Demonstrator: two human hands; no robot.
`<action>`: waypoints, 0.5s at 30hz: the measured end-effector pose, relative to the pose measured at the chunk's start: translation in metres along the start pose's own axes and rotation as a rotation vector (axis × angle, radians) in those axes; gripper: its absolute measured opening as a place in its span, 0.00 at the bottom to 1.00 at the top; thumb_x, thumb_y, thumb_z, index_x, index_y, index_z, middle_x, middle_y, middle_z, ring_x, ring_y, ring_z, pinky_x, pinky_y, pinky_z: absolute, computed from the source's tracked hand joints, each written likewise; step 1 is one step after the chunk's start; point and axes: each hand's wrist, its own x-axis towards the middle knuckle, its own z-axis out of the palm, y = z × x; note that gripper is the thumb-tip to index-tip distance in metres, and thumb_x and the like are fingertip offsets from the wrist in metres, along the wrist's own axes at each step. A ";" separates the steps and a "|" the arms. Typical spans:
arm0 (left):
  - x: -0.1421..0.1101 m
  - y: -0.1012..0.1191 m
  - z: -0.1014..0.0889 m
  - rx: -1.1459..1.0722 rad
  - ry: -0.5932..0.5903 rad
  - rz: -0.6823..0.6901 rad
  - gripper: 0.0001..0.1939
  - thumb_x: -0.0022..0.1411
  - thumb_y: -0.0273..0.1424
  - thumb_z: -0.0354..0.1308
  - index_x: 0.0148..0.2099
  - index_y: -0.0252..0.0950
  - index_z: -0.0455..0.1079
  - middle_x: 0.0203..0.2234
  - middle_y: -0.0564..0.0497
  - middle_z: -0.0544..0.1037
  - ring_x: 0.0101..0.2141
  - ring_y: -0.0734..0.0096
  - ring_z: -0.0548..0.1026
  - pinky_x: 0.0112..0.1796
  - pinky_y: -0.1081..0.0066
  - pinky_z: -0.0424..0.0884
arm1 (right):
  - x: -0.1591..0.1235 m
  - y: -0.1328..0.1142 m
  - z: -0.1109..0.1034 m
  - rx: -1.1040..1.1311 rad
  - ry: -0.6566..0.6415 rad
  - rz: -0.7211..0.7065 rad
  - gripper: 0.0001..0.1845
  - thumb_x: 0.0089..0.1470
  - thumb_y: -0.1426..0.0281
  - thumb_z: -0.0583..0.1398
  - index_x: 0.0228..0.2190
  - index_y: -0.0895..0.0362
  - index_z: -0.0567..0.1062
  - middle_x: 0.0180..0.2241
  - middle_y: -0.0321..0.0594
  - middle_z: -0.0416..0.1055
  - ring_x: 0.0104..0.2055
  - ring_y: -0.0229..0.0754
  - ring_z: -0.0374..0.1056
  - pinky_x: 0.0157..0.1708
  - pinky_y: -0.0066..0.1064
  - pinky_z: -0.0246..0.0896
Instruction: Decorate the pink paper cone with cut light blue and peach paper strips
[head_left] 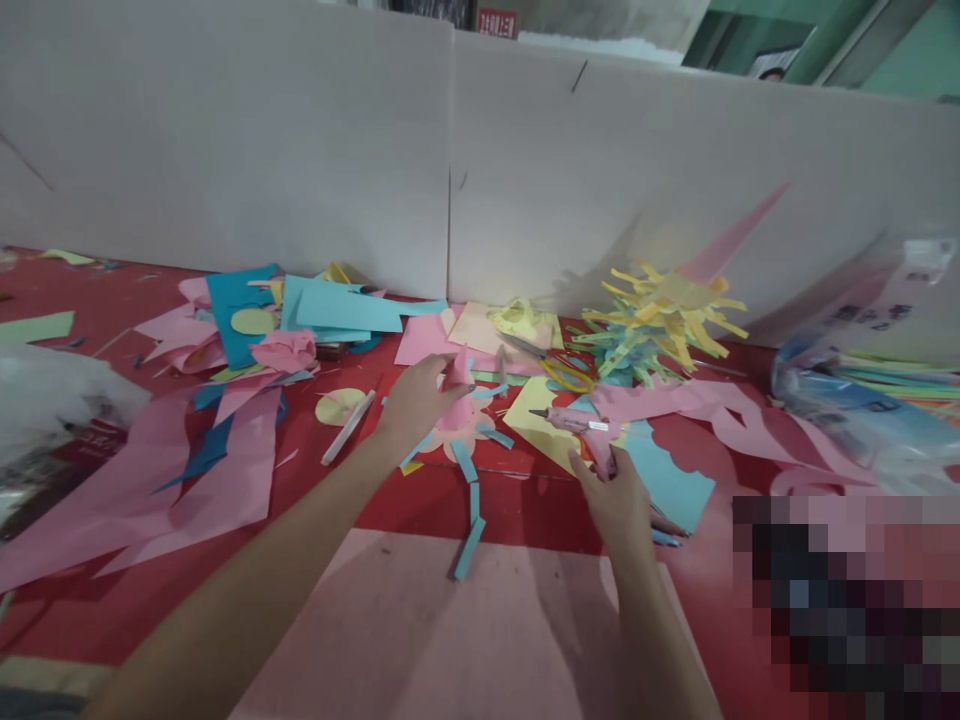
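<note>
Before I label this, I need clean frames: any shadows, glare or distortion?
Head view: dim overall; a shadow falls on the pale panel beside the yellow fringed paper; a bright patch shows on the pink glue gun; lower-right corner is pixelated; edges look stretched.

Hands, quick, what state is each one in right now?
Left hand: fingers closed on the pink cone.
Right hand: closed, holding the glue gun.

Pink glue gun (570, 422) gripped in my right hand (615, 492), dark nozzle pointing left. Pink paper cone (458, 378) in my left hand (418, 398), tip up, over pale-pink scalloped flower (442, 447); blue strips (464, 461) around.
</note>
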 end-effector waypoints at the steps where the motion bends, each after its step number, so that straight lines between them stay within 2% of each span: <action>1: 0.000 -0.001 0.000 -0.005 0.015 -0.006 0.14 0.54 0.36 0.55 0.44 0.39 0.67 0.40 0.47 0.75 0.40 0.61 0.72 0.39 0.65 0.67 | 0.000 0.000 0.000 -0.005 0.001 -0.002 0.28 0.43 0.49 0.55 0.37 0.60 0.68 0.27 0.39 0.65 0.27 0.41 0.59 0.28 0.30 0.53; 5: 0.001 -0.004 -0.008 -0.027 0.051 -0.028 0.14 0.55 0.35 0.55 0.45 0.38 0.68 0.41 0.47 0.75 0.40 0.61 0.73 0.40 0.65 0.67 | 0.000 0.000 0.000 -0.005 -0.003 0.008 0.29 0.43 0.48 0.55 0.37 0.59 0.68 0.26 0.38 0.65 0.28 0.42 0.59 0.28 0.30 0.53; 10: 0.002 0.002 -0.021 -0.003 0.052 -0.049 0.16 0.54 0.32 0.56 0.46 0.36 0.68 0.42 0.45 0.75 0.42 0.59 0.73 0.41 0.65 0.67 | -0.002 -0.004 -0.002 0.000 -0.019 0.004 0.26 0.43 0.49 0.55 0.34 0.58 0.67 0.25 0.37 0.64 0.26 0.41 0.59 0.27 0.29 0.52; 15: 0.002 0.002 -0.026 0.016 0.069 -0.003 0.15 0.55 0.34 0.55 0.45 0.37 0.69 0.41 0.46 0.76 0.41 0.59 0.73 0.40 0.65 0.67 | -0.002 -0.004 -0.002 -0.006 -0.012 0.000 0.25 0.43 0.49 0.55 0.33 0.58 0.67 0.25 0.37 0.64 0.26 0.41 0.58 0.27 0.29 0.52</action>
